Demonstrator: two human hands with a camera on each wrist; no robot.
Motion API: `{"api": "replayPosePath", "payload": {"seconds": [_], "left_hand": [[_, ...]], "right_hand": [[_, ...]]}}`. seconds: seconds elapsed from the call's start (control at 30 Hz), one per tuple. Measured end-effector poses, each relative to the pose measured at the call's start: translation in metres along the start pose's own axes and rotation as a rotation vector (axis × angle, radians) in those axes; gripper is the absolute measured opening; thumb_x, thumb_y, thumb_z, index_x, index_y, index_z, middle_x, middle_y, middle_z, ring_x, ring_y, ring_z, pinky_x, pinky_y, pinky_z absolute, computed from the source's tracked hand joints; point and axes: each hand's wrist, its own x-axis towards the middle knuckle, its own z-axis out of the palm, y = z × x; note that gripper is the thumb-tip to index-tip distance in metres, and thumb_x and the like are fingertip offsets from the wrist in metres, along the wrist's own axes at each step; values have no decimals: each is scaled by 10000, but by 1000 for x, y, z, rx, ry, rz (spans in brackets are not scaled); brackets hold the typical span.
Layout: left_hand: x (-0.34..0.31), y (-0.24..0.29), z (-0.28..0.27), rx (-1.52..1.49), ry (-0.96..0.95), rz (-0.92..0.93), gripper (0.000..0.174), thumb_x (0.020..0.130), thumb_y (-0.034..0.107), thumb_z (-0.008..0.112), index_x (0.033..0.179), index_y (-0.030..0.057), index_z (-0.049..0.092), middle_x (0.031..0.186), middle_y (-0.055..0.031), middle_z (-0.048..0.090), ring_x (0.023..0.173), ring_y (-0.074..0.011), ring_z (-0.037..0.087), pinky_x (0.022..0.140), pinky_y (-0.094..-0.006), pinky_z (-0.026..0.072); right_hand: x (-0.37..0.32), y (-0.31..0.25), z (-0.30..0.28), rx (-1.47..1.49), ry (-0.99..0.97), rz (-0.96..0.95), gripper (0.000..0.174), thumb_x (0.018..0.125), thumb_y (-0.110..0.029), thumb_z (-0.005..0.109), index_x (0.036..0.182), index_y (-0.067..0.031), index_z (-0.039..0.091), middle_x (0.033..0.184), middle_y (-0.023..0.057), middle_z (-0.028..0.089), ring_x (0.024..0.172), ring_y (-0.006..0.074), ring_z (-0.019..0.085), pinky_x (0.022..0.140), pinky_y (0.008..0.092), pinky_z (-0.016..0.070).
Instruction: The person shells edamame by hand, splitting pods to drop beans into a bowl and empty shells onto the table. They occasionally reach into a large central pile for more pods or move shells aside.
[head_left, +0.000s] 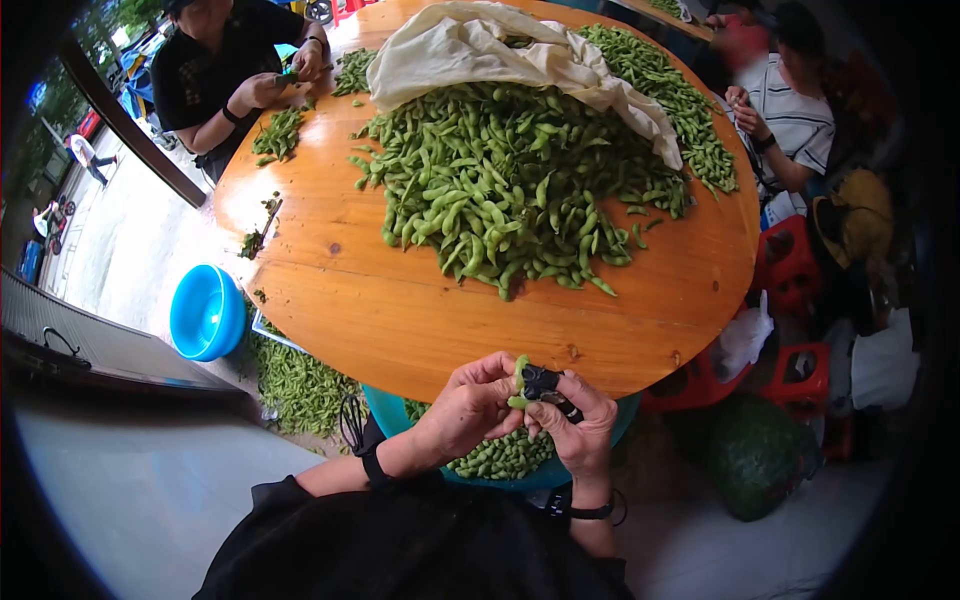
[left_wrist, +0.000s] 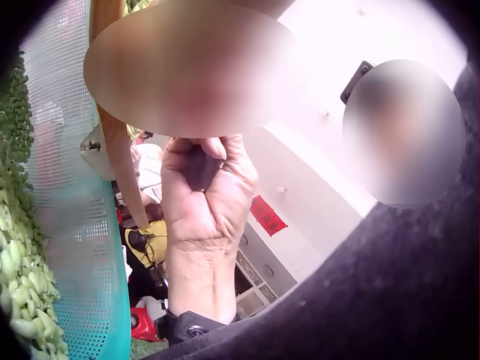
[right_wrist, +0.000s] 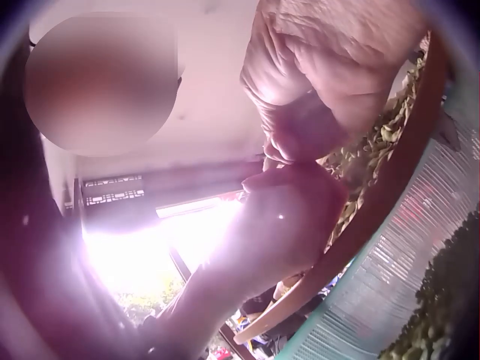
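Over the table's near edge, both hands meet on a green soybean pod (head_left: 519, 382). My left hand (head_left: 468, 405) pinches it from the left, fingers bent. On the other side my right hand (head_left: 580, 428) presses its thumb close to the pod's lower end. A black piece (head_left: 542, 382) lies across the right hand's fingers, against the pod. In the left wrist view the right hand (left_wrist: 210, 199) shows its palm with fingers curled, partly covered by a blur. The right wrist view has the right hand (right_wrist: 337, 67) large at the top and the left hand (right_wrist: 277, 225) below.
A large heap of soybean pods (head_left: 490, 190) covers the wooden table (head_left: 330, 290), partly under a cream cloth (head_left: 470, 50). Below my hands stands a teal basket (head_left: 385, 410) of shelled beans. A blue basin (head_left: 205, 312), red stools (head_left: 795, 375) and two seated people flank the table.
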Motion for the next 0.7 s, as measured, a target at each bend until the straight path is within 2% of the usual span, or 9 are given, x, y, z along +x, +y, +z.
{"api": "replayPosePath", "payload": {"seconds": [0.03, 0.1, 0.17, 0.27, 0.33, 0.43, 0.5, 0.63, 0.7], "left_hand": [[1, -1, 4, 0, -1, -1, 36, 984, 81, 551, 1000, 66, 580, 854, -56, 640, 546, -140, 559, 467, -213, 380], [2, -4, 12, 9, 205, 9, 44, 990, 116, 572, 1015, 80, 571, 873, -33, 639, 569, -115, 577, 483, -211, 397], [4, -10, 5, 64, 184, 20, 52, 993, 129, 575, 1017, 84, 567, 882, -25, 637, 584, -108, 582, 480, -212, 397], [3, -11, 4, 123, 157, 33, 53, 1000, 138, 569, 1010, 87, 554, 886, -16, 629, 606, -100, 584, 474, -213, 393], [2, -12, 3, 124, 156, 32, 49, 1005, 133, 558, 1001, 86, 546, 879, -14, 624, 614, -101, 582, 470, -214, 390], [5, -21, 3, 71, 80, 164, 41, 1014, 118, 537, 988, 87, 528, 870, -16, 614, 611, -97, 566, 465, -213, 384], [6, -22, 13, 98, 220, 238, 90, 1014, 132, 548, 961, 78, 498, 762, -24, 581, 553, -98, 539, 449, -219, 393], [7, -26, 5, 106, 193, 228, 69, 1012, 113, 546, 975, 74, 503, 810, -33, 575, 622, -108, 549, 494, -208, 404], [10, -25, 9, 93, 252, 245, 30, 1003, 78, 548, 1002, 66, 520, 836, -41, 578, 679, -124, 557, 568, -216, 427]], "right_hand": [[1, 0, -2, -76, -3, -28, 211, 842, 10, 724, 1050, 21, 694, 777, 56, 665, 631, 109, 636, 561, 239, 497], [-1, -3, -4, -144, 14, -33, 221, 836, 19, 721, 1054, 21, 688, 779, 64, 666, 629, 111, 641, 570, 248, 503], [-3, -8, -5, -211, 29, -36, 231, 829, 28, 717, 1057, 20, 682, 782, 72, 666, 628, 114, 646, 580, 256, 509], [-3, -12, -2, -345, 74, -41, 254, 815, 47, 704, 1064, 13, 665, 805, 100, 660, 647, 181, 663, 597, 283, 514], [-1, -12, 0, -526, 77, -165, 270, 802, 62, 689, 1064, 5, 652, 841, 126, 645, 704, 270, 669, 619, 310, 519], [-1, -10, 9, -578, 123, -152, 286, 798, 69, 674, 1075, 4, 644, 870, 143, 622, 752, 320, 653, 633, 343, 522], [0, -7, 13, -602, 137, -186, 289, 803, 70, 663, 1083, 6, 638, 876, 144, 609, 749, 315, 649, 629, 355, 520], [-1, 8, 24, -797, 222, -305, 268, 804, 70, 650, 1067, 21, 624, 865, 146, 583, 731, 323, 631, 623, 383, 509], [0, 7, 27, -907, 284, -369, 261, 794, 69, 665, 1049, 31, 625, 846, 154, 590, 712, 329, 624, 635, 387, 508]]}}
